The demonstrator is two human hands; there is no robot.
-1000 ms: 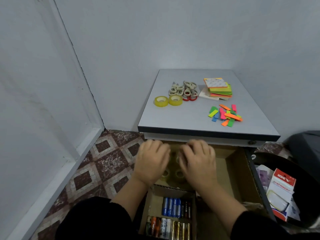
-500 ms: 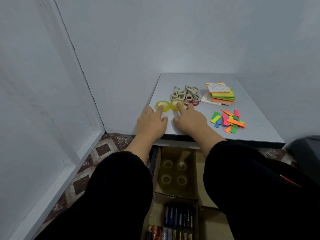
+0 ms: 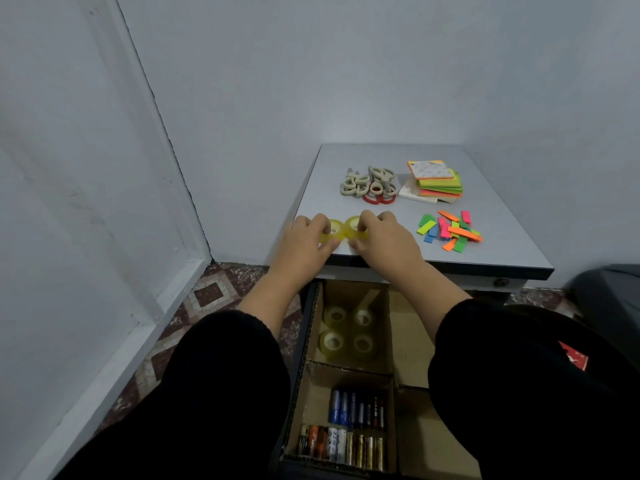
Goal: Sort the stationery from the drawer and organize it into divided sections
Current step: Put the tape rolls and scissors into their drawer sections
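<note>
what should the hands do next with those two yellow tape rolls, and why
Probably lift both and lower them into the drawer's tape section. The left hand pinches the left tape roll and the right hand pinches the right tape roll on the tabletop, and four tape rolls already sit in that section.

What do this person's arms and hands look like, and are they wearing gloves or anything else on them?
No gloves: both the left hand and the right hand are bare, with no ring, watch or bracelet visible. The forearms are bare too. Above them come loose black sleeves, pushed up short of the wrists. A small red patch or tag shows on the black fabric at the right side.
</note>
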